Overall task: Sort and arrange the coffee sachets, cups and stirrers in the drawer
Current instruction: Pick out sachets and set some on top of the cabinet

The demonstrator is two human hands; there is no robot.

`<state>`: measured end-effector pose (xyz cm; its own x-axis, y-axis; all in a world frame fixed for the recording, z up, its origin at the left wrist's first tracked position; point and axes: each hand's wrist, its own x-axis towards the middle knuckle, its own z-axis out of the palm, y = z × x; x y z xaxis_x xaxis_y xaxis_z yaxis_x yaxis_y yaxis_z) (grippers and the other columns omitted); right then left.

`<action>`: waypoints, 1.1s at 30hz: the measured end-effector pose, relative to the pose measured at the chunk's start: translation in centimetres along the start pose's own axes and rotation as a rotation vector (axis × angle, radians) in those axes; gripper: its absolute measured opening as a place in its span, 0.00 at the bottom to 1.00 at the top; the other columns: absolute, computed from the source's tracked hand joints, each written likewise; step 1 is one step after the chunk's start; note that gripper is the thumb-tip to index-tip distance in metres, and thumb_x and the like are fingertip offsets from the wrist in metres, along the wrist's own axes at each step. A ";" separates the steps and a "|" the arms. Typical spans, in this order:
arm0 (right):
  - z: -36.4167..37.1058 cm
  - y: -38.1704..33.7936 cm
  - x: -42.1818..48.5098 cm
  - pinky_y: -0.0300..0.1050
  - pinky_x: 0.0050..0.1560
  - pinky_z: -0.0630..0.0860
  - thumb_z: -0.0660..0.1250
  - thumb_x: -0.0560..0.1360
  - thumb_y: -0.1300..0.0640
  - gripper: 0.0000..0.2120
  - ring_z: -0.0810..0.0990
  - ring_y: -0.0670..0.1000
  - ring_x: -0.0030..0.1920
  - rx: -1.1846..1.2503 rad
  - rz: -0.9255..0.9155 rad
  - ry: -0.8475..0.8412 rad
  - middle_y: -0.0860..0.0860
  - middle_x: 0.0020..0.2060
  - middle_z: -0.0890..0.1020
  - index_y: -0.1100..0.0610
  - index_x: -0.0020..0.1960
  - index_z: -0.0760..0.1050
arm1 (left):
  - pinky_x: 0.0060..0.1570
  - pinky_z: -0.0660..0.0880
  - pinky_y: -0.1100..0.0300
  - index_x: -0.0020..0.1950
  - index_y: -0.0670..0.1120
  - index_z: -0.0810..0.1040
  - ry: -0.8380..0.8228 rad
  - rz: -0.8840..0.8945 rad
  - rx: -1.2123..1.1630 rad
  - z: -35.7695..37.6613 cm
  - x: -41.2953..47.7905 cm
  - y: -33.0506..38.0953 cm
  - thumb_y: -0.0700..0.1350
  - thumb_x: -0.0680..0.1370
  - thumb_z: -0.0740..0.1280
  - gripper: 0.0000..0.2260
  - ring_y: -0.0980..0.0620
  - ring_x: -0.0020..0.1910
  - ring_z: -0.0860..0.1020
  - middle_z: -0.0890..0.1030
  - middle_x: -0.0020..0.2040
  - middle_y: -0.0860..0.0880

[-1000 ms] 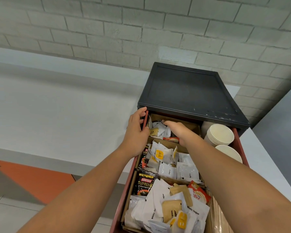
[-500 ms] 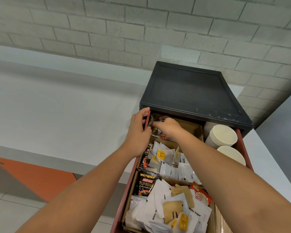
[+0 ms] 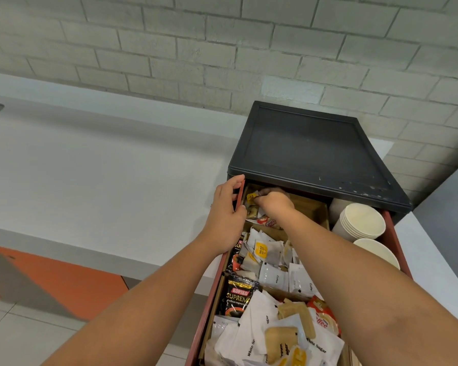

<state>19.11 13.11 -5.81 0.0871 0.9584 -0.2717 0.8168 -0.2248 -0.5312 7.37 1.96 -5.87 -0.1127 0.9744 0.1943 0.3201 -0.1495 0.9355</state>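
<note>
While L hand [image 3: 226, 208] grips drawer wall [image 3: 240, 190], R hand [image 3: 274, 204] pinches yellow-tag sachet [image 3: 250, 197], "KOPIKO" pack [image 3: 239, 297] nearer.

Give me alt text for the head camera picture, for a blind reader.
A person's right hand pinches a yellow-labelled sachet in the back compartment of an open red drawer, while the left hand grips its left wall. Stacked paper cups sit at the right.

The red drawer [image 3: 393, 233] stands pulled open; mixed sachets [image 3: 270, 257] lie heaped in its cardboard compartments, and white paper cups [image 3: 360, 220] sit nested along its right side.
</note>
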 end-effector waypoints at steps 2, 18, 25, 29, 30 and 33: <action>-0.2 0.6 0.1 0.46 0.51 0.78 0.67 0.77 0.50 0.11 0.79 0.52 0.51 0.054 -0.020 -0.003 0.51 0.53 0.80 0.48 0.59 0.77 | 0.58 0.66 0.74 0.75 0.56 0.61 -0.001 0.000 -0.001 0.0 0.0 0.0 0.34 0.81 0.61 0.27 0.59 0.67 0.66 0.64 0.72 0.54; -1.0 3.1 -1.9 0.42 0.45 0.76 0.72 0.73 0.57 0.08 0.78 0.50 0.51 0.316 -0.230 -0.068 0.51 0.53 0.79 0.53 0.51 0.78 | 0.59 0.68 0.70 0.75 0.55 0.62 0.003 0.005 -0.029 0.0 0.0 0.0 0.34 0.81 0.61 0.27 0.58 0.68 0.66 0.63 0.68 0.58; -2.1 5.0 -6.2 0.37 0.44 0.71 0.72 0.74 0.57 0.10 0.75 0.46 0.47 0.385 -0.422 0.160 0.44 0.47 0.75 0.45 0.41 0.74 | 0.63 0.67 0.65 0.74 0.56 0.62 0.021 -0.005 -0.037 0.0 0.1 -0.2 0.33 0.80 0.61 0.27 0.59 0.65 0.67 0.64 0.66 0.59; -2.2 6.4 -9.3 0.35 0.46 0.70 0.72 0.74 0.58 0.09 0.74 0.48 0.52 0.368 -0.460 0.152 0.45 0.48 0.76 0.47 0.41 0.75 | 0.49 0.67 0.76 0.74 0.57 0.63 0.031 -0.022 -0.035 0.1 0.2 -0.4 0.34 0.81 0.62 0.27 0.58 0.63 0.68 0.65 0.66 0.59; -2.2 6.7 -10.0 0.35 0.47 0.70 0.72 0.74 0.58 0.07 0.75 0.47 0.53 0.332 -0.478 0.137 0.46 0.49 0.76 0.48 0.42 0.76 | 0.47 0.67 0.76 0.74 0.57 0.63 0.033 -0.028 -0.035 0.2 0.3 -0.4 0.34 0.81 0.62 0.27 0.58 0.63 0.68 0.65 0.66 0.59; -1.9 7.5 -11.6 0.37 0.48 0.71 0.71 0.74 0.59 0.06 0.75 0.45 0.49 0.186 -0.583 0.061 0.43 0.46 0.75 0.48 0.44 0.77 | 0.45 0.68 0.76 0.74 0.56 0.63 0.036 -0.040 -0.052 0.2 0.4 -0.5 0.34 0.81 0.62 0.27 0.58 0.63 0.68 0.66 0.68 0.58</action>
<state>25.31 0.62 -5.08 -0.3072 0.9400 0.1486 0.6274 0.3174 -0.7110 7.33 2.42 -6.30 -0.1586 0.9733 0.1656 0.2656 -0.1195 0.9567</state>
